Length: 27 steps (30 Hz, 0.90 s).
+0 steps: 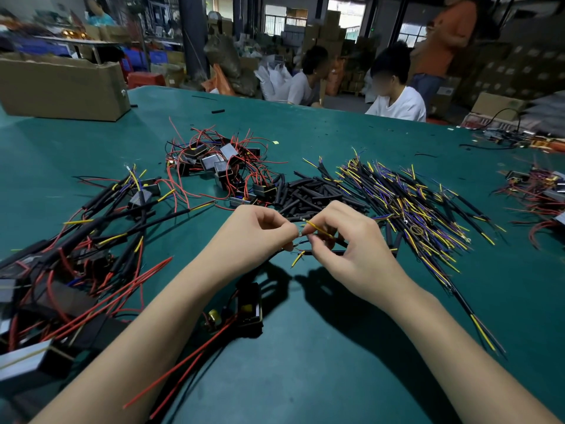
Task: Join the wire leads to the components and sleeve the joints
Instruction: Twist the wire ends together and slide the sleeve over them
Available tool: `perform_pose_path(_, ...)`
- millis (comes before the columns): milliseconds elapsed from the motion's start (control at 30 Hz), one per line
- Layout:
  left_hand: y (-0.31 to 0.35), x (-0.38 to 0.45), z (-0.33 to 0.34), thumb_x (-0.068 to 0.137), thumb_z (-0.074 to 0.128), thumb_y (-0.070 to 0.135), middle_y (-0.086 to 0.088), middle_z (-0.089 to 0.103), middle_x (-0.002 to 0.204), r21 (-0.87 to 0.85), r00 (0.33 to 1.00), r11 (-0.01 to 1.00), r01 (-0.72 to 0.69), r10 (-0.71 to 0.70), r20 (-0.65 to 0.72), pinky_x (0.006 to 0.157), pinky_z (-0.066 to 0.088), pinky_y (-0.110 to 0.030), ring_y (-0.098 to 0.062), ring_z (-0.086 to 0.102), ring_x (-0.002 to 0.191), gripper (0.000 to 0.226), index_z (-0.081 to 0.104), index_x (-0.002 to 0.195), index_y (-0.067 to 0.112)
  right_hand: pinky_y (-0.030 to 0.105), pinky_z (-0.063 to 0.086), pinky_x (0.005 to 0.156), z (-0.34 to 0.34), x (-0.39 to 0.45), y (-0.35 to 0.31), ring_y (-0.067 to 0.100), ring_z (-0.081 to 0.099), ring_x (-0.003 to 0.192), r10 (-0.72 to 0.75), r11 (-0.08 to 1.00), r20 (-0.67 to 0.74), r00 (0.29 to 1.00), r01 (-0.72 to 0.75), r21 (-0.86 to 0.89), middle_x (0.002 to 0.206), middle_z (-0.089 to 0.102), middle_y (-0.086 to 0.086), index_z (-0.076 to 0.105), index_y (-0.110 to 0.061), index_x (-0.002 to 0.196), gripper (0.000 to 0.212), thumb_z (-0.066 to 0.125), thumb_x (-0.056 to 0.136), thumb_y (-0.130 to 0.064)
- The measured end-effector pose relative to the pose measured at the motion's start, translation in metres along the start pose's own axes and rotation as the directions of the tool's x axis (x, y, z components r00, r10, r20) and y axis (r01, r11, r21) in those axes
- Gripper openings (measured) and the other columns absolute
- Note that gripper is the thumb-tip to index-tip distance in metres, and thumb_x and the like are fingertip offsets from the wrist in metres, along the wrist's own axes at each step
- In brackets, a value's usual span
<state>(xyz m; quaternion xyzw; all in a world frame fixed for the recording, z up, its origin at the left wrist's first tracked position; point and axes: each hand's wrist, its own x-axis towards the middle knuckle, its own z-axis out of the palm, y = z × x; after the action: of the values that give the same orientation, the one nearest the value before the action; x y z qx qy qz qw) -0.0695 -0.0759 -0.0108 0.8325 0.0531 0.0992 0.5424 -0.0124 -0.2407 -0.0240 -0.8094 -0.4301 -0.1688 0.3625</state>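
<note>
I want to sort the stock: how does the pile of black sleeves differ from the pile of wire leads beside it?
The black sleeves are short, thick and plain black; the wire leads are longer, thinner and show yellow and purple ends. The sleeves lie nearer the table's middle, the leads to their right. Both lie loose on the green table.

green table (336, 347), stacked boxes (330, 35), windows (276, 18)

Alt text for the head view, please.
Both hands, left hand and right hand, pinch thin wire leads together above a green table, with black sleeving pieces and wired components piled beyond.
</note>
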Motion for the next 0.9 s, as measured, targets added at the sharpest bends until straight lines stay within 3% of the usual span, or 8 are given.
perform_pose_path(233,0.0,0.001,0.003,0.08,0.062,0.02,0.01,0.068,0.06,0.013,0.998,0.998,-0.064,0.064,-0.029,0.061,0.044,-0.014,0.003,0.057,0.055,0.014,0.07,0.069,0.017,0.015,0.038,0.064,-0.002,0.001,-0.002,0.008,0.05,0.07,0.035,0.997,0.014,0.999,-0.036,0.073,0.08,0.056,0.0,0.065,-0.009,0.085,0.005,0.061,0.084,-0.008)
perform_pose_path(333,0.0,0.001,0.003,0.078,0.063,0.024,0.009,0.069,0.06,0.018,0.996,0.997,-0.078,0.079,-0.044,0.056,0.042,-0.011,0.004,0.055,0.053,0.014,0.07,0.068,0.017,0.012,0.038,0.064,-0.002,0.001,-0.002,0.008,0.051,0.071,0.056,0.994,0.015,0.998,-0.057,0.094,0.081,0.058,0.001,0.066,-0.009,0.085,0.005,0.062,0.084,-0.006)
perform_pose_path(433,0.0,0.001,0.002,0.078,0.063,0.023,0.01,0.067,0.057,0.031,0.996,0.997,-0.07,0.071,-0.047,0.048,0.037,-0.008,0.004,0.049,0.048,0.016,0.071,0.066,0.017,0.015,0.038,0.064,-0.002,0.001,-0.001,0.007,0.051,0.07,0.048,0.996,0.019,0.999,-0.049,0.073,0.08,0.056,-0.004,0.067,-0.01,0.086,0.006,0.062,0.085,-0.007)
perform_pose_path(533,-0.001,0.002,0.001,0.077,0.062,0.027,0.008,0.063,0.054,0.04,0.999,0.998,-0.042,0.044,-0.025,0.045,0.033,-0.011,-0.003,0.044,0.047,0.022,0.069,0.058,0.02,0.027,0.042,0.063,-0.004,0.001,0.0,0.008,0.05,0.071,0.019,1.0,0.024,1.0,-0.019,0.016,0.08,0.05,-0.01,0.065,-0.012,0.087,0.004,0.061,0.086,-0.01)
perform_pose_path(633,-0.001,0.003,-0.002,0.08,0.063,0.031,0.005,0.056,0.053,0.017,0.999,1.0,0.024,-0.024,0.029,0.044,0.029,-0.012,-0.007,0.038,0.048,0.028,0.067,0.054,0.021,0.035,0.044,0.06,-0.005,0.001,-0.004,0.015,0.05,0.07,-0.064,0.991,0.009,0.998,0.065,-0.114,0.082,0.049,-0.006,0.062,-0.01,0.086,0.003,0.06,0.088,-0.01)
perform_pose_path(767,0.001,0.003,-0.004,0.078,0.068,0.025,0.002,0.06,0.056,-0.231,0.968,0.945,0.23,-0.199,0.15,0.043,0.032,-0.011,-0.007,0.044,0.049,0.029,0.068,0.05,0.017,0.033,0.043,0.059,-0.002,0.002,-0.011,0.026,0.051,0.07,-0.237,0.926,-0.019,0.971,0.22,-0.306,0.08,0.054,0.007,0.059,-0.003,0.079,0.007,0.058,0.086,-0.002)
perform_pose_path(833,-0.001,0.003,-0.004,0.082,0.065,0.019,0.001,0.06,0.056,-0.273,0.956,0.922,0.276,-0.233,0.177,0.042,0.032,-0.011,-0.007,0.044,0.049,0.033,0.067,0.05,0.015,0.037,0.046,0.061,0.0,0.001,-0.011,0.027,0.053,0.071,-0.22,0.936,-0.009,0.976,0.208,-0.283,0.081,0.055,0.007,0.06,-0.003,0.081,0.005,0.058,0.085,-0.003)
perform_pose_path(900,-0.003,0.004,-0.004,0.086,0.063,0.017,0.002,0.057,0.055,-0.223,0.966,0.947,0.229,-0.193,0.173,0.042,0.032,-0.012,-0.005,0.042,0.045,0.036,0.066,0.05,0.016,0.041,0.048,0.067,0.001,-0.002,-0.01,0.021,0.054,0.074,-0.109,0.983,0.01,0.994,0.109,-0.144,0.083,0.056,0.0,0.061,-0.007,0.087,0.004,0.058,0.086,-0.008)
